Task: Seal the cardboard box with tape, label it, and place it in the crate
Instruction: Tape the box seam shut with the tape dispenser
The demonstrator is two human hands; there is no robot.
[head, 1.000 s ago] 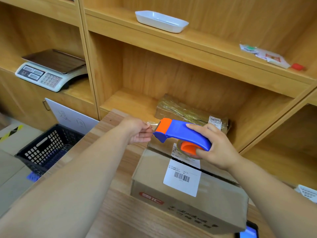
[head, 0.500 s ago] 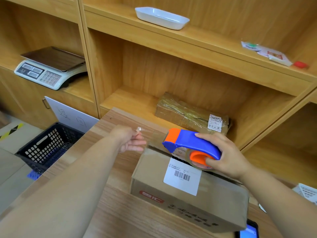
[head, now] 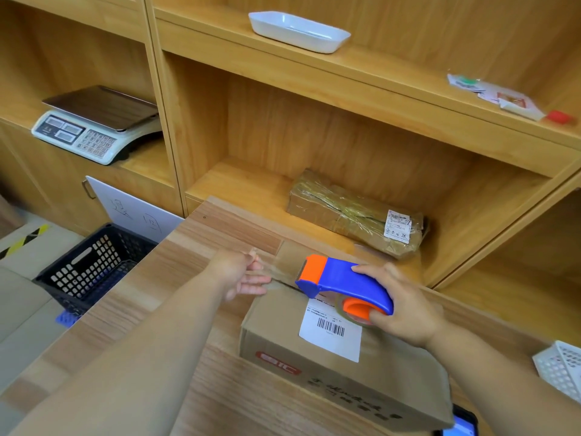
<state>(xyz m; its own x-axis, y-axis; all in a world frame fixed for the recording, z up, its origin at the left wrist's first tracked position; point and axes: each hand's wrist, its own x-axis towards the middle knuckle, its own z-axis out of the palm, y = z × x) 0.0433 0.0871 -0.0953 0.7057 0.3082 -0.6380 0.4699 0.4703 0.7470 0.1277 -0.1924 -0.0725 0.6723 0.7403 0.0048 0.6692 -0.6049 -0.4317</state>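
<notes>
A brown cardboard box lies on the wooden table, with a white barcode label on its top. My right hand grips a blue and orange tape dispenser just above the box's far left end. My left hand pinches the free end of the clear tape, stretched out left of the dispenser past the box's edge. A black plastic crate stands on the floor to the left of the table.
A wrapped brown parcel lies in the shelf behind the box. A weighing scale sits in the left shelf, a white tray on the upper shelf. A white basket is at the right edge, a phone beside the box's near corner.
My right hand has carried the dispenser to the right and lower toward the box top. My left hand has pulled the tape end away, so a longer strip is stretched between them.
</notes>
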